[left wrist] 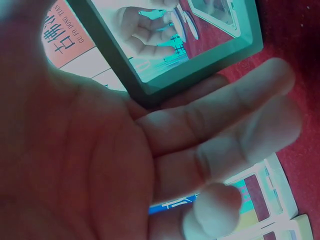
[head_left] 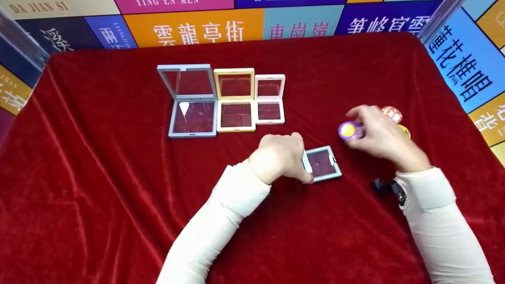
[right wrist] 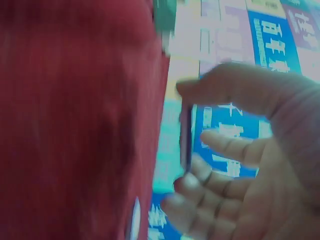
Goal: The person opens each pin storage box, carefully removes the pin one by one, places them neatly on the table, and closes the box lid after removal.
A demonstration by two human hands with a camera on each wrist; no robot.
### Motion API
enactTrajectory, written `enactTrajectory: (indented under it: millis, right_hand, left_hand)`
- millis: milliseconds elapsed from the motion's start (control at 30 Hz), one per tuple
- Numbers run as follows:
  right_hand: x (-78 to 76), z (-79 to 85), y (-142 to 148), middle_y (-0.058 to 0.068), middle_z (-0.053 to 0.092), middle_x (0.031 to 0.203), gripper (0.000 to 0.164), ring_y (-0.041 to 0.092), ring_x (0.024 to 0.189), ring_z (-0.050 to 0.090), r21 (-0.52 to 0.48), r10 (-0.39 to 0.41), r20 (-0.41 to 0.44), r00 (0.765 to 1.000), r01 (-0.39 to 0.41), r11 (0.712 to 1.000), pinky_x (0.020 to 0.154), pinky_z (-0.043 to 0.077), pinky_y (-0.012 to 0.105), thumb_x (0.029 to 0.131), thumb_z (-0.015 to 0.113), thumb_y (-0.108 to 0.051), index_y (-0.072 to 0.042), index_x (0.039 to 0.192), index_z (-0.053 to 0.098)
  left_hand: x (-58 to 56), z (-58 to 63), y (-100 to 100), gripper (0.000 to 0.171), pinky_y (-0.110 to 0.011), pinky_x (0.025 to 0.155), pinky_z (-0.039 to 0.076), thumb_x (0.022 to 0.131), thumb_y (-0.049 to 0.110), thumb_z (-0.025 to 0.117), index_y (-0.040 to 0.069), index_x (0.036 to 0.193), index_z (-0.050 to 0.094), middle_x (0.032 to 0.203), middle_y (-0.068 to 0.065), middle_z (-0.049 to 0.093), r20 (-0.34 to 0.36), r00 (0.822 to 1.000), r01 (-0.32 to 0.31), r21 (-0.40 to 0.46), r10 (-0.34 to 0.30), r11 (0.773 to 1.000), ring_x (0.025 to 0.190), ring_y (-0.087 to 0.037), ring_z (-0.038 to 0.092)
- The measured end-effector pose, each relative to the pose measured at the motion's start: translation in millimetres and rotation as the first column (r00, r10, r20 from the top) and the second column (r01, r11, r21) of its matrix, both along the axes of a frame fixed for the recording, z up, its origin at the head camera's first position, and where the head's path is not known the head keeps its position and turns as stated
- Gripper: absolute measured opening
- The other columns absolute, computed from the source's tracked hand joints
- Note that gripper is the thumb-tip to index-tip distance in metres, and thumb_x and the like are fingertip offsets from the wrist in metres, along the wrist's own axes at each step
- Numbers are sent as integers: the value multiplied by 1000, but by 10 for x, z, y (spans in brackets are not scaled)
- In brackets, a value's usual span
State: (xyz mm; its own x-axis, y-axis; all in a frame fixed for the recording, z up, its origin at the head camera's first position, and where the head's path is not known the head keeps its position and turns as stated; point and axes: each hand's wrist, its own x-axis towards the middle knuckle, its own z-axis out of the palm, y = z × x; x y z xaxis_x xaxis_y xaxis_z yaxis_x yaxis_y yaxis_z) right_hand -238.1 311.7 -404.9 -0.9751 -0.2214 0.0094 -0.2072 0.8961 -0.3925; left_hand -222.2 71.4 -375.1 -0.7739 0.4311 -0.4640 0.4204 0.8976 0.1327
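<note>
Purple disc (head_left: 349, 130): held off the red cloth (head_left: 98, 197), right of the green case (head_left: 322, 163) and apart from it; looks light, thin and stiff, perhaps slick on its faces, so the rim seems the safest place to take it.
Right hand (head_left: 378, 134): its grip is drawn in to the disc's width, thumb and fingertips pinching opposite edges.
Green case: on the cloth, lid raised; probably light, with a rigid frame but delicate clear panes, so better handled by the frame than the middle.
Left hand (head_left: 282, 156): its grip is narrow, holding the raised lid's side, with the other fingers loose.
Red disc (head_left: 392, 114) and yellow disc (head_left: 405, 132): just beyond the right hand.
Blue case (head_left: 193, 117), yellow case (head_left: 236, 115), pink case (head_left: 270, 111): in a row farther back on the cloth-covered worktop, lids up.
Hard to see: the purple disc's face is blurred and partly covered by fingers; the right wrist view gives only its dark edge. The left hand hides most of the green lid from above, the right hand part of the yellow disc.
</note>
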Motion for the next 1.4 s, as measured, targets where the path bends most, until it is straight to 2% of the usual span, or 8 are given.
enactTrajectory:
  millis: [133,233,633,900,967,1033,1267,1400]
  right_hand:
    - [-46,44,269,27,50,109,57,41,101,47,71,-166,58,984,162,984,81,38,55,73,70,-16,1,123,48]
    - [-69,66,433,29,48,111,58,43,100,46,87,-240,82,967,233,968,80,37,57,74,69,-18,1,123,46]
    - [-39,146,656,31,44,117,64,43,104,41,85,-319,123,940,311,947,83,35,55,79,68,-22,2,130,40]
    - [7,285,951,34,41,118,69,47,105,38,105,-438,115,892,427,898,85,32,58,83,66,-31,5,134,37]
    - [5,282,968,34,41,118,69,47,105,38,101,-445,115,888,435,895,85,32,58,83,66,-31,5,134,36]
    - [-13,249,934,33,42,118,69,46,104,40,105,-435,120,893,424,900,84,33,57,82,67,-32,4,133,38]
    - [-77,70,690,30,45,114,62,43,102,42,86,-300,147,943,290,953,83,36,55,79,67,-21,3,130,41]
    - [-69,35,653,31,43,115,62,43,103,40,83,-274,149,950,264,961,87,34,56,79,67,-19,4,129,38]
  left_hand:
    - [-3,-5,3,74,-34,86,47,65,66,70,15,111,45,90,5,61,-3,1000,5,-9,-5,1000,85,-12,60]
    - [-6,-7,3,74,-34,86,47,65,67,71,14,111,44,91,5,61,-1,1000,7,-10,-7,1000,86,-12,60]
    - [4,-13,1,76,-34,86,48,64,68,71,14,111,44,90,4,61,7,1000,10,-9,-9,1000,86,-12,60]
    - [-1,-5,5,76,-35,86,47,64,68,71,15,111,44,91,4,61,5,1000,5,-8,-5,1000,88,-12,60]
    - [-4,-1,3,76,-35,87,47,64,68,71,15,111,44,91,4,61,4,1000,6,-13,-6,1000,88,-12,60]
    - [-5,1,2,76,-34,87,47,64,67,71,15,112,44,91,4,61,4,1000,8,-17,-8,1000,88,-12,60]
    - [2,1,10,77,-34,86,48,65,68,70,14,113,44,92,5,61,9,1000,14,-28,-14,1000,89,-12,60]
    - [5,-2,14,78,-34,86,47,65,68,70,14,114,44,92,5,61,10,1000,16,-26,-15,1000,89,-12,60]
